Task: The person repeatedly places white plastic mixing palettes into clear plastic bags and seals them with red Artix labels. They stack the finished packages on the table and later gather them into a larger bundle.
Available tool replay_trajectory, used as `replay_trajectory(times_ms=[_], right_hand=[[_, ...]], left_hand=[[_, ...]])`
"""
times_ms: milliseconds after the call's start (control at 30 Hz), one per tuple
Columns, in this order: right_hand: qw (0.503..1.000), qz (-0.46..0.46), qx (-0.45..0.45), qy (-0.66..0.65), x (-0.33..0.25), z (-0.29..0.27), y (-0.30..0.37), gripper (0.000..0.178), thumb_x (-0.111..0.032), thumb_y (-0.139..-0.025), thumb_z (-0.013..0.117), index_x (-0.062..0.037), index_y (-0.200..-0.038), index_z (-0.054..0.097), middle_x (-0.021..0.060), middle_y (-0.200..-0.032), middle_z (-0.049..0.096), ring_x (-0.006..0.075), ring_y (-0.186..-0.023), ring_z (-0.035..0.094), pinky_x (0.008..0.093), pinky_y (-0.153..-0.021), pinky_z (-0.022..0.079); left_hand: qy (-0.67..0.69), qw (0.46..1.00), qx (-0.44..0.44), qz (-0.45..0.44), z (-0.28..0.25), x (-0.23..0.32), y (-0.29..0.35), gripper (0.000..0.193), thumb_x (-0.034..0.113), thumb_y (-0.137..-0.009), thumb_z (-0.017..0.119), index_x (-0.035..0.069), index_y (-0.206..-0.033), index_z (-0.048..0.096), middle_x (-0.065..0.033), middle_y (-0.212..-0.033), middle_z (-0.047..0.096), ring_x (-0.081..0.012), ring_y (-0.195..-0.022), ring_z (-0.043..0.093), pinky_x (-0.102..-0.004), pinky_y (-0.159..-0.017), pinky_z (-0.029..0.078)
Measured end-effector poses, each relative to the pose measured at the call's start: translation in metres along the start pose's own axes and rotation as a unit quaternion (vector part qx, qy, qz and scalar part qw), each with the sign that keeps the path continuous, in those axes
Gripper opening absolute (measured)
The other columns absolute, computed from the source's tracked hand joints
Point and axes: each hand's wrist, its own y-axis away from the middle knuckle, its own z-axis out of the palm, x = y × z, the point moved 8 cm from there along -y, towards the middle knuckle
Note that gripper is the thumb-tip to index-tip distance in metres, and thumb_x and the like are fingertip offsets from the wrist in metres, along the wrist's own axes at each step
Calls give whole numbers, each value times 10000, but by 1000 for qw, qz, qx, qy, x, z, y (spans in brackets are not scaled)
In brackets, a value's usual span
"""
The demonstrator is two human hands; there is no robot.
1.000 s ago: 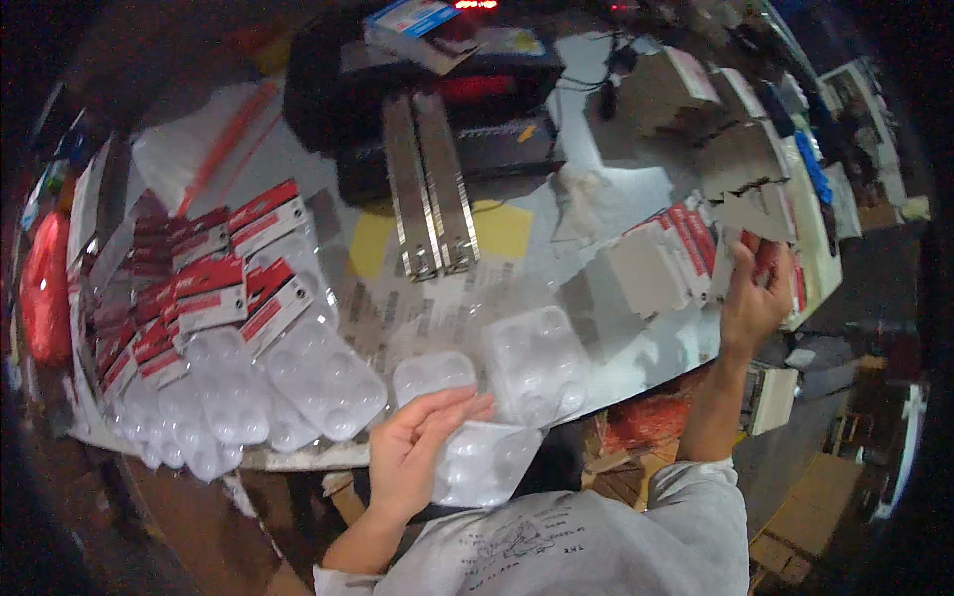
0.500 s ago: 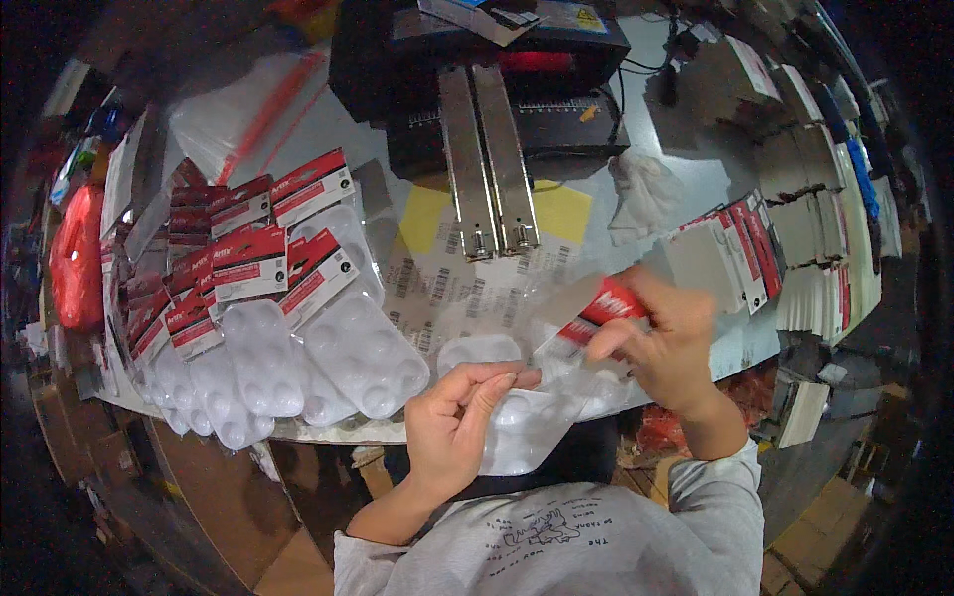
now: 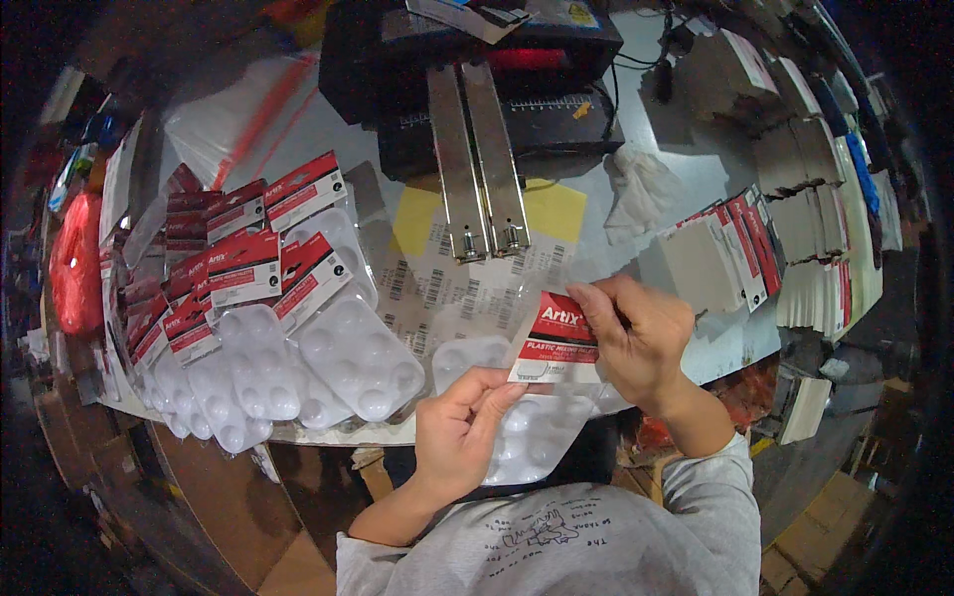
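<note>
My left hand (image 3: 459, 427) grips a clear plastic blister tray with round wells (image 3: 537, 437) at the near edge of the table. My right hand (image 3: 636, 343) pinches a red and white header card (image 3: 556, 343) by its upper right corner, holding it over the top of that tray. The left fingertips touch the card's lower edge. A second clear tray (image 3: 467, 356) lies on the table just left of the card.
Finished carded trays (image 3: 298, 318) fan out on the left. Stacks of red and white cards (image 3: 730, 248) and grey card piles (image 3: 795, 179) sit on the right. A black machine with two metal rails (image 3: 477, 159) stands at the back. A red bag (image 3: 75, 263) lies far left.
My right hand came back from the card stack on the right with a header card and brought it over the tray in my left hand.
</note>
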Motion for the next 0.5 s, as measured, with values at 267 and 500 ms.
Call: replay_trajectory(times_ms=[267,500], right_hand=[[973,60,-103,-196,3,11,3,171,-115,-722,699,30,-794,645,104,-662,630,137,-526,582,231,-486,437],[961,90,-108,-240,12,15,0,124,-62,-724,684,29,-804,654,105,-677,638,129,-551,589,232,-500,438]], left_hand=[[1,999,24,-41,-5,-2,1,113,82,-865,554,-18,-886,603,-30,-798,640,-49,-711,534,-188,-658,416],[37,999,14,-16,0,4,-3,112,85,-868,554,-18,-865,597,-57,-824,647,-67,-743,549,-198,-686,423]])
